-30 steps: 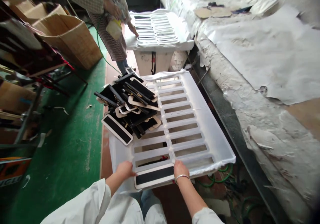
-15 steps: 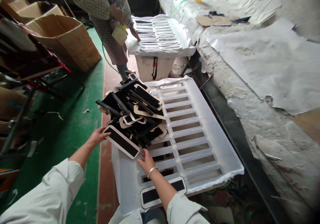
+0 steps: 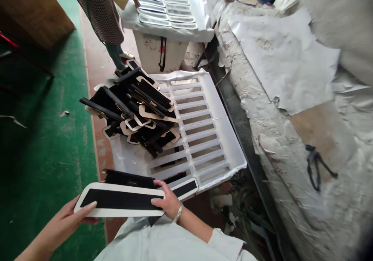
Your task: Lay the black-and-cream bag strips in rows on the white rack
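Green floor (image 3: 49, 198) below a cream-rimmed black panel (image 3: 119, 198)

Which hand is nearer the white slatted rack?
Right hand, gripping a black-and-cream panel, is just below the white slatted rack; left hand, at the panel's other end, is farther out.

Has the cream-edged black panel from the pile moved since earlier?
Yes. The cream-edged black panel has left the pile, moving toward the person, past the near edge of the white slatted tray, into the left hand and right hand.
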A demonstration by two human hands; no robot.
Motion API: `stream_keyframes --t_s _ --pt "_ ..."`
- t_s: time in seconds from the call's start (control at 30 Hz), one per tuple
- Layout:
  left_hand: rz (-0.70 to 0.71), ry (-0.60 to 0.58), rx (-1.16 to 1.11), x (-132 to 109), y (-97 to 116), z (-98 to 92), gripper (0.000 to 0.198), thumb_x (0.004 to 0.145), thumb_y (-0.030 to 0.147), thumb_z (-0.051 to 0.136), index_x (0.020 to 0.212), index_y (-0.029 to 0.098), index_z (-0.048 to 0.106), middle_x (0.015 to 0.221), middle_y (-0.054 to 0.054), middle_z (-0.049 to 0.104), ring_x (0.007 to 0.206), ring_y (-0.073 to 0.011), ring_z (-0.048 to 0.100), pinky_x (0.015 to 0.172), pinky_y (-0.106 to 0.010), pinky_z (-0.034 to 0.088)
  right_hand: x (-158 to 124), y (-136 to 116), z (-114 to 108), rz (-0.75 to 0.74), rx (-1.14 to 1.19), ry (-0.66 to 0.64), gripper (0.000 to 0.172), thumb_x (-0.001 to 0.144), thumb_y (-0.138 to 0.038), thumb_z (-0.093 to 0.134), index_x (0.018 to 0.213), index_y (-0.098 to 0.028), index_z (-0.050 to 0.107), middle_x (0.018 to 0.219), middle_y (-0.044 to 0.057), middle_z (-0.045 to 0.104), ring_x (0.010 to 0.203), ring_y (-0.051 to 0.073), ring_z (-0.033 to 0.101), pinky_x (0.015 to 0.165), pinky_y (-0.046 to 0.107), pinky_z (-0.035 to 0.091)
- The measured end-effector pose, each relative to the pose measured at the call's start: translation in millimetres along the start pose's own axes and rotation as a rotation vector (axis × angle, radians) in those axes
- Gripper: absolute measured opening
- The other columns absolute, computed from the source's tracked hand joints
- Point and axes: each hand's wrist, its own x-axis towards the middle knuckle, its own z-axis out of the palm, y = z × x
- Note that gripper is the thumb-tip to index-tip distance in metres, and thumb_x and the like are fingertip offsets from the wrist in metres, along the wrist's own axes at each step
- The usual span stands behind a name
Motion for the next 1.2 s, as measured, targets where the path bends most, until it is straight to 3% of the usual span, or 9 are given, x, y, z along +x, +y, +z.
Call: stream_keyframes --t_s 0.1,0.2,0.3,0.4,0.53,0.77,0.87,1.03,1.2 --pt "0.384 -0.009 0.452 -19 -5 34.2 0.043 0.067 0.050 0.068 0.100 0.023 0.067 0.108 -0.008 0.060 0.099 -0.0291 0.058 0.083 -0.035 0.053 -36 -2 -31 0.124 0.208 0.021 0.053 0.056 -0.029 0.079 0.104 -0.022 0.055 0.085 -0.002 0.062 0.071 0.012 0.058 0.064 0.025 0.045" --pt "0.651 -0.052 0.596 -31 -2 89.7 0.049 0.076 0.044 0.061 0.121 0.024 0.058 0.135 -0.007 0.043 0.118 -0.0270 0.048 0.096 -0.032 0.045 -48 -5 -82 0.179 0.080 0.027 0.048 0.053 -0.031 0.081 0.094 -0.020 0.058 0.077 -0.003 0.060 0.065 0.011 0.054 0.060 0.023 0.041" --pt "0.564 -0.164 0.523 -35 -12 146.0 0.064 0.084 0.044 0.051 0.140 0.019 0.033 0.135 -0.010 0.045 0.117 -0.0227 0.050 0.100 -0.033 0.042 -40 -8 -136 0.199 -0.025 -0.001 0.045 0.052 -0.028 0.081 0.092 -0.020 0.061 0.074 -0.004 0.059 0.065 0.009 0.052 0.061 0.022 0.040" --pt "0.407 -0.216 0.560 -33 -33 184.5 0.049 0.084 0.048 0.049 0.119 0.014 0.053 0.112 -0.012 0.061 0.102 -0.0235 0.058 0.091 -0.035 0.048 -23 -9 -176 0.232 -0.084 -0.053 0.044 0.051 -0.025 0.080 0.091 -0.020 0.063 0.075 -0.005 0.059 0.067 0.010 0.052 0.063 0.023 0.040" --pt "0.289 -0.119 0.507 -22 -50 215.8 0.047 0.085 0.052 0.045 0.110 0.014 0.058 0.107 -0.011 0.063 0.097 -0.0236 0.059 0.088 -0.036 0.048 1 -3 -209 0.292 -0.167 -0.118 0.045 0.051 -0.025 0.079 0.092 -0.021 0.062 0.073 -0.004 0.060 0.065 0.012 0.055 0.061 0.025 0.042" --pt "0.110 -0.033 0.227 43 -66 276.2 0.054 0.079 0.056 0.049 0.107 0.010 0.058 0.108 -0.014 0.063 0.104 -0.0266 0.058 0.094 -0.037 0.044 26 -7 -262 0.163 -0.418 0.069 0.039 0.056 -0.026 0.072 0.092 -0.021 0.058 0.079 -0.003 0.059 0.074 0.013 0.054 0.069 0.026 0.045" --pt "0.055 0.077 0.078 71 -78 285.1 0.057 0.072 0.054 0.059 0.107 0.009 0.055 0.105 -0.014 0.064 0.101 -0.0266 0.059 0.091 -0.037 0.047 30 -12 -274 0.153 -0.537 0.098 0.032 0.059 -0.024 0.066 0.088 -0.020 0.055 0.076 -0.002 0.057 0.072 0.014 0.055 0.063 0.027 0.046" --pt "-0.117 0.137 -0.127 83 -97 264.9 0.054 0.067 0.041 0.069 0.108 0.012 0.050 0.099 -0.012 0.061 0.085 -0.0222 0.062 0.070 -0.032 0.055 36 -11 -257 0.097 -0.785 0.069 0.015 0.064 -0.018 0.062 0.078 -0.019 0.055 0.069 -0.005 0.055 0.065 0.012 0.052 0.064 0.026 0.044" --pt "-0.037 0.367 0.225 78 -106 242.4 0.047 0.075 0.044 0.058 0.109 0.012 0.054 0.097 -0.011 0.062 0.082 -0.0214 0.061 0.061 -0.028 0.052 48 -5 -232 0.017 -1.019 0.139 0.012 0.072 -0.015 0.061 0.083 -0.020 0.059 0.078 -0.001 0.059 0.077 0.015 0.054 0.077 0.027 0.041"
